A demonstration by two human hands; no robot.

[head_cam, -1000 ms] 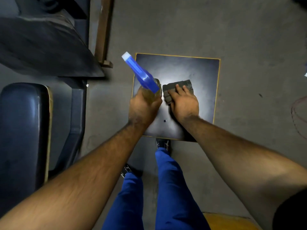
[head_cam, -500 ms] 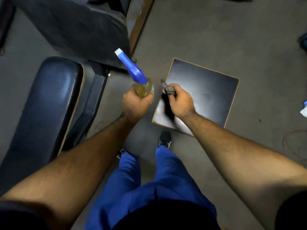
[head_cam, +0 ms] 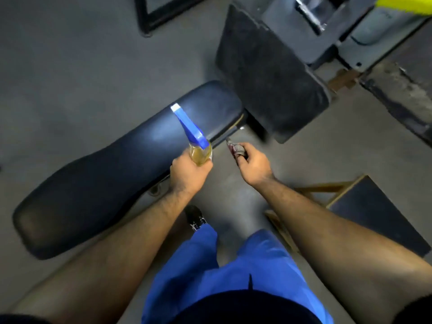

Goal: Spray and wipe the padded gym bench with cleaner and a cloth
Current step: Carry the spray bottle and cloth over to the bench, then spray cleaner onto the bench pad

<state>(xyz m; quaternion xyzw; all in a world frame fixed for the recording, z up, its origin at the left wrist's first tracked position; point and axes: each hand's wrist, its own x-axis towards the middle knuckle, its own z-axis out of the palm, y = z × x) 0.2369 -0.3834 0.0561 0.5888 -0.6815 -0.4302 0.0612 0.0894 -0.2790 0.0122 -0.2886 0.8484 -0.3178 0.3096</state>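
The padded gym bench (head_cam: 98,181), dark blue and glossy, lies diagonally from lower left to centre. My left hand (head_cam: 188,175) grips a spray bottle (head_cam: 192,136) with yellowish liquid and a blue trigger head; its white nozzle points up-left over the bench's near edge. My right hand (head_cam: 253,163) is closed around a bunched grey cloth (head_cam: 236,148), just right of the bench's edge and above the floor.
A dark tilted pad (head_cam: 268,73) on a grey machine frame (head_cam: 332,31) stands beyond the bench's far end. A black square board with a wooden rim (head_cam: 378,213) lies on the floor at right. My blue-trousered legs and a black shoe (head_cam: 195,217) are below.
My right hand lifted the cloth off the black board. I turned left, so the bench now fills the centre and the board slid to the right. Both hands moved toward the bench.
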